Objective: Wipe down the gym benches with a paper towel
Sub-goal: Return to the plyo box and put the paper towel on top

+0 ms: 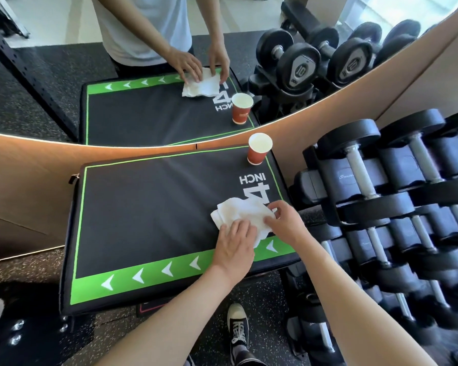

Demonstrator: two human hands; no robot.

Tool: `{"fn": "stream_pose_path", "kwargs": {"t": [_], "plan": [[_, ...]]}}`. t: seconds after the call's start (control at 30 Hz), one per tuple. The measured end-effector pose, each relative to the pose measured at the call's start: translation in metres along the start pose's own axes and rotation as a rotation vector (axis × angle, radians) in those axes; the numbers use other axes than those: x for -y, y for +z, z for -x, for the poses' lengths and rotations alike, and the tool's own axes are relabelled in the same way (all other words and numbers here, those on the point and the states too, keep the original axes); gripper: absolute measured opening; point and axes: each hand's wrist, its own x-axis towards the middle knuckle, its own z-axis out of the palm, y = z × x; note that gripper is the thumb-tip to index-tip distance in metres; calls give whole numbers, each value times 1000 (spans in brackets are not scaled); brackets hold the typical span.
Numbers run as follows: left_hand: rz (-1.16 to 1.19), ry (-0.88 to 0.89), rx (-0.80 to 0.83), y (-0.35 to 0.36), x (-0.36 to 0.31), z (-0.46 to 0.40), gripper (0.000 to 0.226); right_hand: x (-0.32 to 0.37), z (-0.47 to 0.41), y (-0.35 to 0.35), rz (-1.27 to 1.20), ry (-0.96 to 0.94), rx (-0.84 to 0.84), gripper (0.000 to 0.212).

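Left hand (236, 240) flat, right hand (284, 220) pinching, part-hiding paper towel (239, 212).

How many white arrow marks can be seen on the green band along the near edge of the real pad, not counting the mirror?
5. Four sit in a row on the green band left of the left hand; one lies right of it. Hands or paper towel may hide more.

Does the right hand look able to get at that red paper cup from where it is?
Probably yes. The right hand pinches the paper towel near the mat's right edge; the red paper cup stands upright at the far right corner, with only bare mat between them.
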Motion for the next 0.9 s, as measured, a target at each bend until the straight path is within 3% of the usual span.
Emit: {"fn": "stream_pose_path", "kwargs": {"t": [0.2,0.27,0.37,0.43,0.53,0.67,0.9], "plan": [[47,38,-135,-17,24,4,24,-7,3,-5,-42,-36,52,30],[34,41,-199,-22,35,9,26,-2,8,2,52,-63,56,28],[45,37,-266,-25,52,20,29,8,30,22,278,-296,-56,30],[36,38,-302,-26,63,31,30,13,52,42,331,-433,-49,45],[2,42,-324,-27,80,46,29,23,71,80,408,-393,53,66],[-59,55,-326,-27,105,64,25,42,73,116,461,-372,-14,47],[-108,0,-317,-31,150,111,23,68,72,135,559,-825,-133,61]]}}
